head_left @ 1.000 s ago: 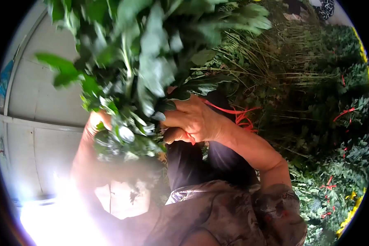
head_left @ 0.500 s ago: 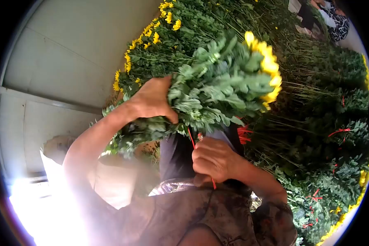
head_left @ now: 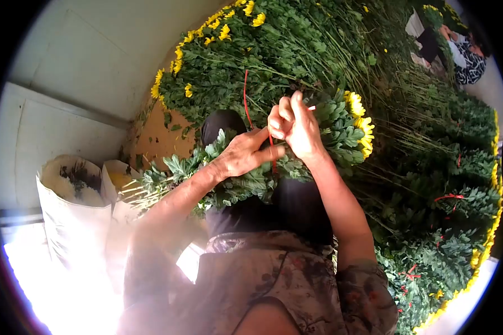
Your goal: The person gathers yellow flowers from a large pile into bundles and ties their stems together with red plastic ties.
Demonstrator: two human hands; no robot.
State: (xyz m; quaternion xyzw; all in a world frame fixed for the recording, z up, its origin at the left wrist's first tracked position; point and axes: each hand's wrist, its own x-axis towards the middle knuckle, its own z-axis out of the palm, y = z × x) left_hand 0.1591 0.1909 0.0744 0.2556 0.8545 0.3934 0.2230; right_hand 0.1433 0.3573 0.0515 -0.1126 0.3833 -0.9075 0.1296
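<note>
A bunch of yellow chrysanthemums (head_left: 341, 120) lies across my lap, blooms to the right and cut stems to the left. My left hand (head_left: 241, 153) presses around the middle of the bunch, fingers partly blurred. Around the leafy stems runs a red tie string (head_left: 273, 153); one loose end sticks up beyond my left hand. Just above the bunch, my right hand (head_left: 299, 125) is closed in a pinch at the string, its fingers curled. A small white bit shows beside those fingers; I cannot make out what it is.
Heaped chrysanthemums (head_left: 296, 50) spread beyond my knees. More bunches with red ties (head_left: 450, 196) lie to the right. At left stand white bags (head_left: 75, 218) near a pale wall (head_left: 95, 61). Another person (head_left: 466, 58) sits at the upper right.
The bunch has come down from a raised, tilted position onto my lap. My right hand has moved up from near my waist to the bunch, and the red string now wraps it.
</note>
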